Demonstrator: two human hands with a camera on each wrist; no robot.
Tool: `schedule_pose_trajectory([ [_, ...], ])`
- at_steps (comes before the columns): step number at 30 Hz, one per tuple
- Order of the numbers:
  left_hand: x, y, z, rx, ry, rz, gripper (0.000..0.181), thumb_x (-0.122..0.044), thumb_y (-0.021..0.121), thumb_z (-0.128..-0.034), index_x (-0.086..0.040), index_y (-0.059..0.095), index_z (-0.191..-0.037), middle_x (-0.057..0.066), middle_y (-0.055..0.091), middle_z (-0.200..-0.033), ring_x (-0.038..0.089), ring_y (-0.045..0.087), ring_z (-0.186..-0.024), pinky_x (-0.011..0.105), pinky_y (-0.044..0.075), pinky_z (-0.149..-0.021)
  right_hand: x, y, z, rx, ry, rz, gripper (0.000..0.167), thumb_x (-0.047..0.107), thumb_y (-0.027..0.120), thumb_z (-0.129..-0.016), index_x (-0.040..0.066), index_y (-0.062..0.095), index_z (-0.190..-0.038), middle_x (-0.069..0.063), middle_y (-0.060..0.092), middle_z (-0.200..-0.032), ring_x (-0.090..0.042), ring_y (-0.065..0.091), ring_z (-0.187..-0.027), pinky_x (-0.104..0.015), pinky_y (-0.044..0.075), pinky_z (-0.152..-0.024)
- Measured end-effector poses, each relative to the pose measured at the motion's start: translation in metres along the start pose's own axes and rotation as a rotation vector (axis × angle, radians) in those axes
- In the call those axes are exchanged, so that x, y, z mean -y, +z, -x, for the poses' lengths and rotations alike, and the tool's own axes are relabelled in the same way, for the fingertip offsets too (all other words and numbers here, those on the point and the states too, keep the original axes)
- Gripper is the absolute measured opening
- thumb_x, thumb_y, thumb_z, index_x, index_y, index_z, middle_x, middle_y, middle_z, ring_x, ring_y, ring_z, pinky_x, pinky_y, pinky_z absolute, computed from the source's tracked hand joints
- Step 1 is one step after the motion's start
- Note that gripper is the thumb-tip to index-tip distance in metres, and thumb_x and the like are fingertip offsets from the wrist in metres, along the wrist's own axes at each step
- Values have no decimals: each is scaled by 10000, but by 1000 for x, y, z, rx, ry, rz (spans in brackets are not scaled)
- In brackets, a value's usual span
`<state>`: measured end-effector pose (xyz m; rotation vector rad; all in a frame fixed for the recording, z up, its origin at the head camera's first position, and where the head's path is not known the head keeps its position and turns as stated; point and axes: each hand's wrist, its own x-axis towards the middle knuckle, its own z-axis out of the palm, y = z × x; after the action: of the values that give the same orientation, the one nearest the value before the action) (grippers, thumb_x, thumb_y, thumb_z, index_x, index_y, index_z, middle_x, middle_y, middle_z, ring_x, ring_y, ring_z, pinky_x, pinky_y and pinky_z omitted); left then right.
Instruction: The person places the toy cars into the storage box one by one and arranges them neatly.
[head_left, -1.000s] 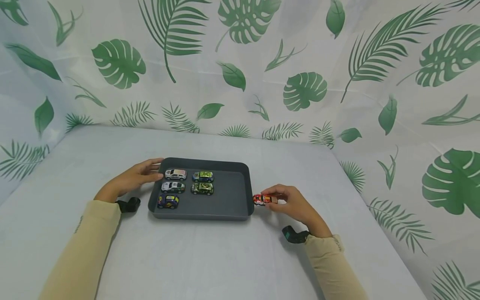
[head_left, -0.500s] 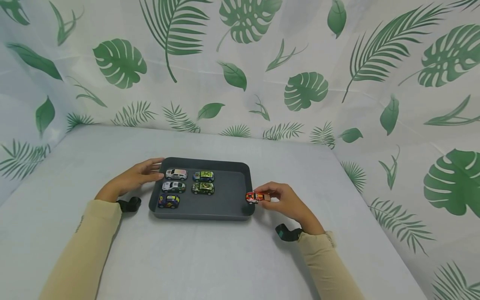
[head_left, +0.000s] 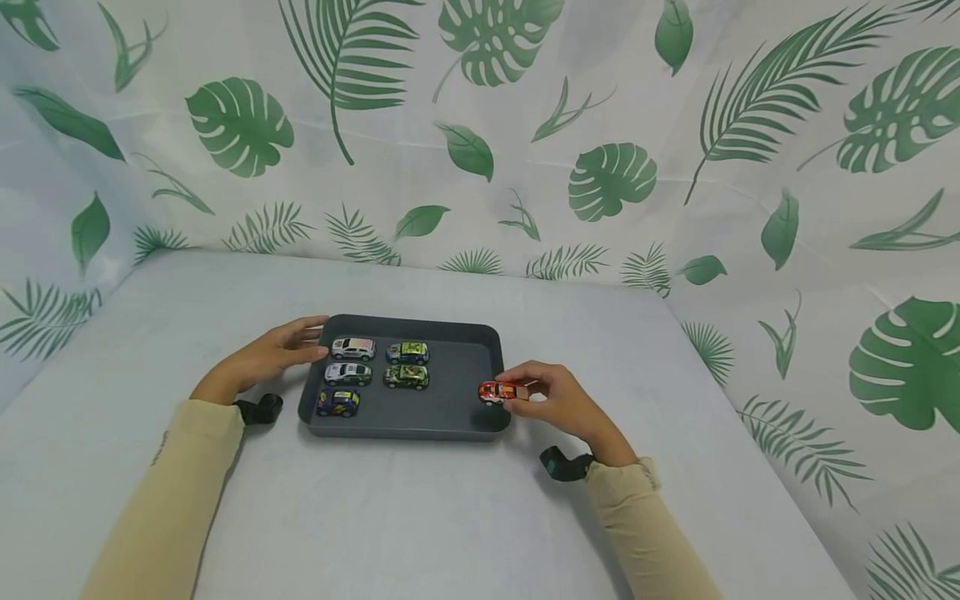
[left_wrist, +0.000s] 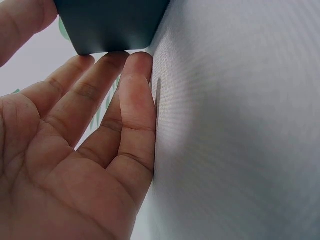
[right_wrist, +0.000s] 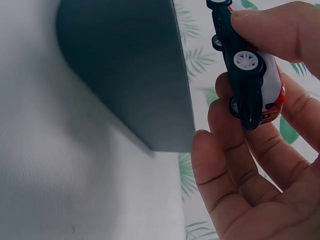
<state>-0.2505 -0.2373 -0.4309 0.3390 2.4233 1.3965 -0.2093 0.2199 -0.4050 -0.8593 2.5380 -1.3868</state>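
Observation:
My right hand (head_left: 558,402) pinches a red, orange and white toy car (head_left: 497,392) between thumb and fingers, above the right rim of a dark grey tray (head_left: 457,421). In the right wrist view, the black underside and white-spoked wheels of the toy car (right_wrist: 246,75) face the camera, higher than the tray's outer wall (right_wrist: 135,75). My left hand (head_left: 272,353) touches the tray's left end with fairly straight fingers; the left wrist view has its fingertips against the outer wall (left_wrist: 112,25). Inside the tray, several more toy cars (head_left: 348,374) stand in two columns on the left side.
The tray rests on a table (head_left: 375,517) covered in white cloth. Behind and to the right rises a white backdrop (head_left: 525,108) printed with green leaves. A small black camera sits on each wrist, one at the left cuff (head_left: 260,408), one at the right (head_left: 566,464).
My right hand has moved left with the red toy car, from just outside the tray's right edge to over its right rim. The left hand and the tray stay put.

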Motion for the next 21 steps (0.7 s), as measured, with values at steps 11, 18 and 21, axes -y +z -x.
schedule_pose_trajectory([
  [11,-1,0,0,7,0,10,807,-286,630,-1114,35,179,-1701,400,227,-1695,585,233,-1570,743,265,-1227,7,10,-9,4,-9,-6,334,-17,829,-919,-71,750,-1239,-149,742,-1151,-199,622,-941,-259,577,-854],
  [18,-1,0,0,2,-11,-2,807,-296,631,-1113,30,185,-1702,403,230,-1692,589,239,-1566,743,271,-1224,12,17,-13,15,-17,-15,328,-13,823,-924,-72,748,-1237,-131,741,-1123,-190,616,-910,-276,572,-827],
  [21,-1,0,1,2,-13,0,805,-289,632,-1114,26,184,-1703,401,231,-1693,588,239,-1567,745,270,-1223,14,20,-15,20,-26,-16,330,-8,824,-927,-72,746,-1241,-109,729,-1086,-172,606,-869,-294,558,-786],
])
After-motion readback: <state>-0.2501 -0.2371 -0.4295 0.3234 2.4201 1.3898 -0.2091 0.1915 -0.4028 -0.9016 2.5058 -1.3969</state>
